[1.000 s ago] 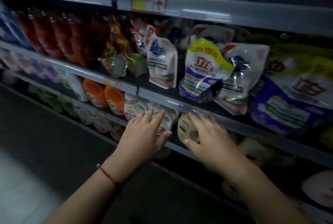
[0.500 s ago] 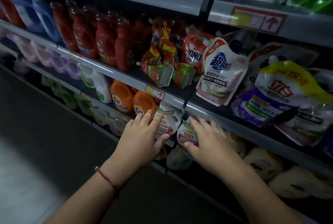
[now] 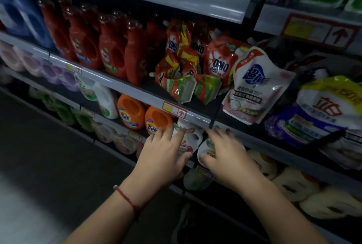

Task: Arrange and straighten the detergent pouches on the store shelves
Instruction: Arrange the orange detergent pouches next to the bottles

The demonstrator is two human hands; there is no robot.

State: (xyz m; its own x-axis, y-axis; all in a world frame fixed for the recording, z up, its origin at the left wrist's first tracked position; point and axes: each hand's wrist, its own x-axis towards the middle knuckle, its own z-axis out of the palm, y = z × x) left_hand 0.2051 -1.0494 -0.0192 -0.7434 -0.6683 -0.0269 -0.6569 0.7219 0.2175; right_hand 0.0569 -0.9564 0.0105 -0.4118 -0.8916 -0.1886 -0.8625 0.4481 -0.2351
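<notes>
A: Where are the person's hands?

B: Both reach to the lower shelf. The left hand (image 3: 163,155), with a red string bracelet (image 3: 128,199) on its wrist, lies flat with fingers spread against a white bottle (image 3: 191,136), just beside the orange Tide bottles (image 3: 144,115) at its 10 o'clock. It pinches nothing.

A: And the other?

B: The right hand (image 3: 227,153) is also spread, palm down over a second white bottle (image 3: 204,148); its fingertips reach the grey shelf edge (image 3: 195,119). Whether the thumb grips the bottle cannot be told.

A: The pouches?

B: One shelf up, at 12 to 2 o'clock from the hands. The red OMO pouches (image 3: 219,61) lean in a jumble, with small ones (image 3: 181,87) tipped forward at the front. Just beside them, at 3 o'clock, a white pouch with blue characters (image 3: 252,87) tilts over the shelf edge. Farther right lies a purple, white and yellow pouch (image 3: 321,114), slumped sideways.
</notes>
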